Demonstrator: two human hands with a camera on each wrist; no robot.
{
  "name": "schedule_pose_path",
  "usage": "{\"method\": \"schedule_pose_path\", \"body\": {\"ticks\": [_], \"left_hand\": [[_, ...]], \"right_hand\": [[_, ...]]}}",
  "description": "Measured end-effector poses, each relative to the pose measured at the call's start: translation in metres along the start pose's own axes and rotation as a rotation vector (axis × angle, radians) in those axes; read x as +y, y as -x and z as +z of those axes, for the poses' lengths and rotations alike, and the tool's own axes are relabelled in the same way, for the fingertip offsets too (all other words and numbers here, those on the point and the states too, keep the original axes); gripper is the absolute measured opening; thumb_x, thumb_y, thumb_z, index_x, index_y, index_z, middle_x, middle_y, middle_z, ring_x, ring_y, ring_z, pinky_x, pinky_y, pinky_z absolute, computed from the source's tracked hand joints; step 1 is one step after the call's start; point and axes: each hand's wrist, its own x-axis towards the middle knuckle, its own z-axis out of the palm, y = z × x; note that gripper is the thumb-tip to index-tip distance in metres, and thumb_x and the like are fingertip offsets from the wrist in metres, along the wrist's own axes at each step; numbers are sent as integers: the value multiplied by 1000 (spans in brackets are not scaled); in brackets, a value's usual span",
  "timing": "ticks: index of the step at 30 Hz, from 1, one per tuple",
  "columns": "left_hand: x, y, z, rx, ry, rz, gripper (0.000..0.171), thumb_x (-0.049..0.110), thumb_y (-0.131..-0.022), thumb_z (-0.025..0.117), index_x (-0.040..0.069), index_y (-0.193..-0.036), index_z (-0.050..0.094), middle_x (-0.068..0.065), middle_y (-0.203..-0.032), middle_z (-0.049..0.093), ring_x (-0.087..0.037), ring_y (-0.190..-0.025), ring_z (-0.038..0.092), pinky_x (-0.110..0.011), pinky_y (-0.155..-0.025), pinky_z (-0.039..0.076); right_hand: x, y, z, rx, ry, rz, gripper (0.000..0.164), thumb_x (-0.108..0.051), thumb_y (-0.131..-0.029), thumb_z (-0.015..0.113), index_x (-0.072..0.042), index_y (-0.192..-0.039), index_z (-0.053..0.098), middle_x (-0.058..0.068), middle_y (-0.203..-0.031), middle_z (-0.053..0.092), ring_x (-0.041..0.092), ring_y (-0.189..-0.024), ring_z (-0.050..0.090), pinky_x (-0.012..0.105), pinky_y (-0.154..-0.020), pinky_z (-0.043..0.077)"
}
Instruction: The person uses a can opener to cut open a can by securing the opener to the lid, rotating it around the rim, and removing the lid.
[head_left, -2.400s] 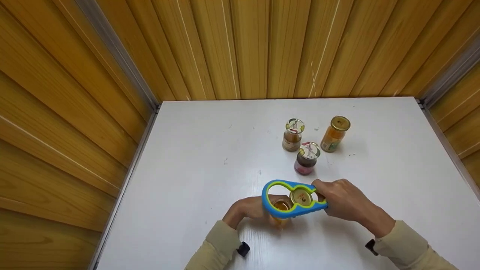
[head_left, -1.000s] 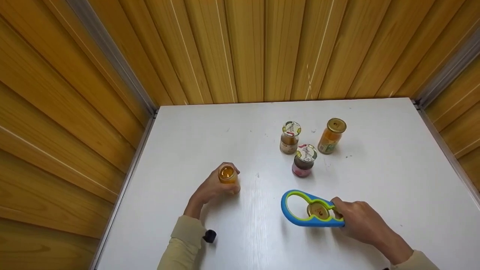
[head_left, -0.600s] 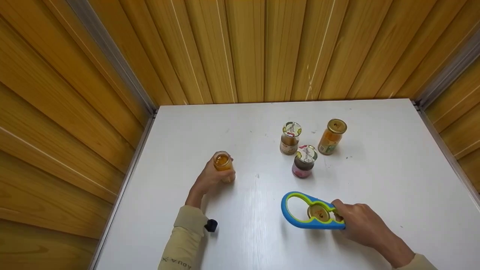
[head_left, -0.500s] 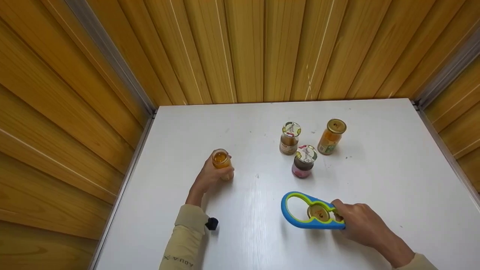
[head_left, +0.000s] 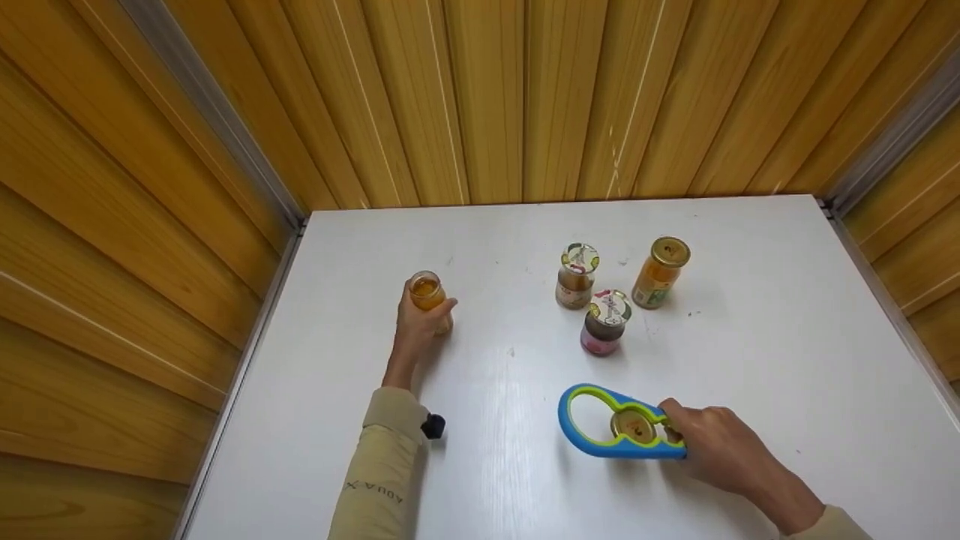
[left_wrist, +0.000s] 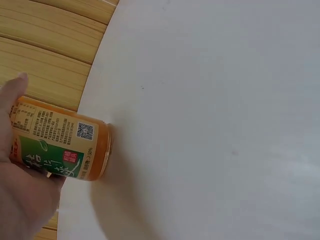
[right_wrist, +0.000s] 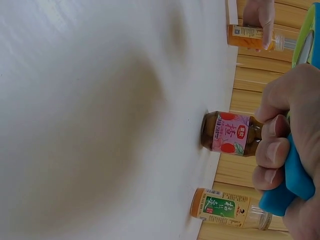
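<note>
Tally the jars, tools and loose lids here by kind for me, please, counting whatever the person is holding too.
Open jar, no lid on: 1
Closed jars with patterned lids: 2
Closed jar with gold lid: 1
Blue-and-green opener: 1
Loose gold lid: 1
Total: 6

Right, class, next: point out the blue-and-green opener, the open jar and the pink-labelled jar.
Blue-and-green opener [head_left: 631, 451]: head view, on its near blue edge.
Open jar [left_wrist: 62, 138]: left wrist view, on its label.
Pink-labelled jar [right_wrist: 231, 133]: right wrist view, on its label.
</note>
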Motion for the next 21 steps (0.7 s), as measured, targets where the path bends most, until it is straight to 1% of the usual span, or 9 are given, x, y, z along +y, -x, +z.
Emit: {"method": "schedule_pose_path", "body": {"ticks": [4, 8, 11, 15, 17, 21], "left_hand": [[-1, -5, 7, 117, 29, 33, 70, 21, -90, 82, 11, -145, 42, -12, -134, 55, -28, -124, 54, -47, -110, 43], [-1, -11, 12, 179, 56, 61, 70, 22, -91, 82, 12, -147, 40, -10, -135, 54, -26, -124, 55, -44, -110, 44], [-1, -16, 16, 222, 36, 79, 71, 24, -91, 82, 12, -148, 39, -10, -136, 55, -25, -124, 55, -44, -110, 44], [-4, -21, 23, 301, 4, 85, 73, 25, -91, 82, 12, -148, 39, -10, -137, 56, -26, -124, 55, -45, -110, 44], [-5, -21, 25, 317, 8, 83, 74, 24, -90, 83, 12, -148, 38, -10, -139, 55, -26, -126, 54, -46, -112, 42], [-7, -23, 25, 298, 23, 88, 75, 22, -91, 83, 13, -149, 36, -9, -142, 52, -26, -131, 52, -47, -115, 39]], "right_hand": [[1, -1, 0, 24, 4, -30, 54, -11, -69, 94, -12, -109, 58, -2, -84, 71, 2, -66, 59, 32, -61, 54], [1, -1, 0, 31, 9, -35, 55, -11, -68, 95, -12, -109, 58, -2, -84, 72, 3, -66, 60, 33, -61, 54], [0, 0, 0, 21, 11, -16, 53, -11, -70, 94, -12, -109, 58, -2, -84, 72, 4, -65, 61, 32, -61, 54], [0, 1, 1, 6, 10, 9, 51, -11, -72, 93, -12, -110, 59, -1, -85, 72, 5, -66, 62, 31, -62, 55], [-1, 1, 2, 1, 10, 21, 52, -11, -71, 94, -12, -110, 60, -1, -87, 73, 6, -67, 63, 33, -64, 57], [-1, 2, 1, 1, 16, 37, 54, -12, -70, 95, -11, -112, 61, 1, -89, 74, 8, -68, 65, 35, -66, 58]]}}
